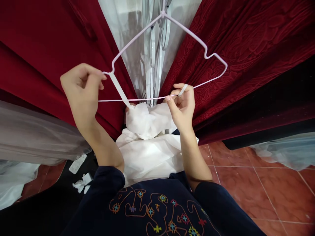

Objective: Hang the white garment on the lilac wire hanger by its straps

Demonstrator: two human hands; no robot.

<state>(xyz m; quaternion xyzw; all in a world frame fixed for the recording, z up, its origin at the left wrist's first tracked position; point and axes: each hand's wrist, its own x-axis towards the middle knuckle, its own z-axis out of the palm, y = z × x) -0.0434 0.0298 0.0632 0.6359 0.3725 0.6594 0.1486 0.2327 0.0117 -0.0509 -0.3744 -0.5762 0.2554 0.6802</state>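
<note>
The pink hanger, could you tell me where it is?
In the head view, the hanger is at upper centre, its left end in the left hand, its lower bar in the right hand, beyond the white fabric.

1 camera on the head looks forward and down, near to left hand (82, 90) and right hand (183, 108).

Pale pink hanger (140, 33), white garment (152, 150)
</note>
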